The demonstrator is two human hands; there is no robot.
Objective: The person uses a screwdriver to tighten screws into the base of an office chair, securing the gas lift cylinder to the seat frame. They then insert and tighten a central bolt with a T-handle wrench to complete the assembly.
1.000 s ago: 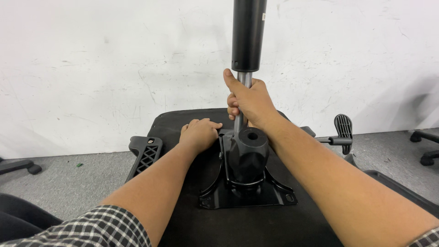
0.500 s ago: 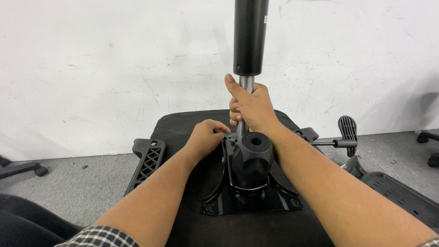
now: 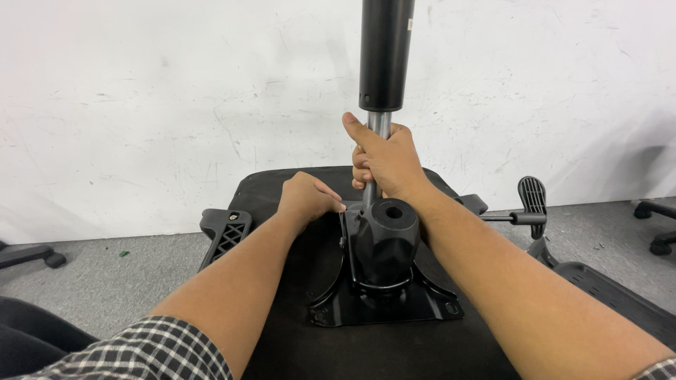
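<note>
A black chair seat (image 3: 282, 338) lies upside down in front of me. A black tilt mechanism (image 3: 384, 271) is bolted onto its underside. From the mechanism a gas lift cylinder (image 3: 385, 53) stands upright, black above and silver at its thin rod. My right hand (image 3: 384, 158) is wrapped around the silver rod just below the black tube. My left hand (image 3: 306, 198) rests with curled fingers against the left side of the mechanism, touching a thin metal lever there.
Black armrest parts lie at the seat's sides: one (image 3: 224, 236) on the left, one with a lever (image 3: 529, 204) on the right. A chair base with castors (image 3: 658, 225) stands far right, another castor leg (image 3: 32, 255) far left. A white wall is close behind.
The view has shifted slightly, so the seat and mechanism sit a little more to the right. Both hands keep their grip and place.
</note>
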